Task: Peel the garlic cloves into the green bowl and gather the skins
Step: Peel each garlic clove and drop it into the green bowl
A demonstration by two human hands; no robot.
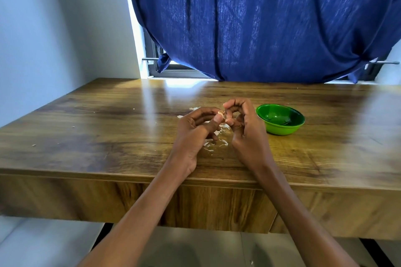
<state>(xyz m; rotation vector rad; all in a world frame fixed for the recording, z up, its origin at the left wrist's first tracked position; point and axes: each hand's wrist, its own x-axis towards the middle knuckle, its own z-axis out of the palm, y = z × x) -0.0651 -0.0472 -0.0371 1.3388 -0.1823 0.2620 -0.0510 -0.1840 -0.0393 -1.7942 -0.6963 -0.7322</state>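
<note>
A small garlic clove [225,115] with papery skin is pinched between the fingertips of both hands above the wooden table [108,132]. My left hand [195,134] grips it from the left with thumb and fingers. My right hand [243,128] holds it from the right, fingers curled around it. The green bowl [280,119] stands just right of my right hand; I cannot tell what lies inside it. White garlic skins [219,143] lie scattered on the table under and behind my hands.
A few tiny skin flakes [33,145] lie far left on the table. A blue curtain [260,21] hangs over the window behind the table's far edge. A pale wall stands at the left.
</note>
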